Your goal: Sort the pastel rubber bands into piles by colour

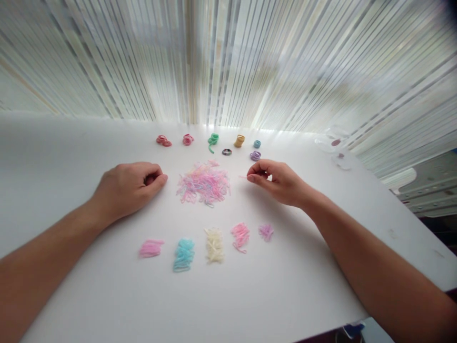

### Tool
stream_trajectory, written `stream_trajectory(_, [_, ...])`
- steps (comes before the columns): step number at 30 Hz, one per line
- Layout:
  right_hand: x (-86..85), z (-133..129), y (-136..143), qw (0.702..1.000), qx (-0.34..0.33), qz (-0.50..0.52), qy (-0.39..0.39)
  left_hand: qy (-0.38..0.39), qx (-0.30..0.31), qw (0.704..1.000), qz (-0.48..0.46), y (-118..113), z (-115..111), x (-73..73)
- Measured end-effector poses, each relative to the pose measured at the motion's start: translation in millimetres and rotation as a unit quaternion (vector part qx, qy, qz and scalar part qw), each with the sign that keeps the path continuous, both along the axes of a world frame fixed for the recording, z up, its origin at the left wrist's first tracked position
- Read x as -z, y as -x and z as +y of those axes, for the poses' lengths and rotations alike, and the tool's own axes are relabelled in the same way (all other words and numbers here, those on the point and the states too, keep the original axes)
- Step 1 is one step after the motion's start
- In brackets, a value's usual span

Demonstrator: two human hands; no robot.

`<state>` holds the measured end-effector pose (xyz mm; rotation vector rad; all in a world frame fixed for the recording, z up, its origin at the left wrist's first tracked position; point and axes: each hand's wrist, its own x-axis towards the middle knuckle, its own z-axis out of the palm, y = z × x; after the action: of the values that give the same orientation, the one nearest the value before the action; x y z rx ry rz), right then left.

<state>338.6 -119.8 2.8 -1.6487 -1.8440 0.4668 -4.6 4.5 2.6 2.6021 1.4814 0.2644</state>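
Observation:
A mixed heap of thin pastel elastic bands (204, 184) lies mid-table. My right hand (280, 181) hovers just right of it, fingertips pinched on one pink band. My left hand (129, 188) rests on the table left of the heap, fingers curled, nothing visible inside. Nearer me sit sorted small piles: pink (151, 248), turquoise (184, 255), cream (214, 245), salmon pink (240, 235), lilac (266, 231).
Thicker hair ties line the far side of the white table (71, 157): red (163, 140), pink (187, 139), green (213, 140), yellow (239, 140), blue (257, 144), purple (255, 155), multicolour (226, 152). Clear plastic packaging (333, 143) lies far right. Striped curtain behind.

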Motion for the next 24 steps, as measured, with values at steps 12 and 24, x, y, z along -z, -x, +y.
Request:
stream_trajectory(12, [-44.0, -64, 32, 0.995, -0.081, -0.021, -0.045, -0.008, -0.011, 1.000, 0.007, -1, -1, 1.1])
stream_trajectory(24, [-25.7, -85, 28, 0.976, -0.204, -0.067, 0.025, -0.012, -0.004, 1.000, 0.000, -1, -3, -1.2])
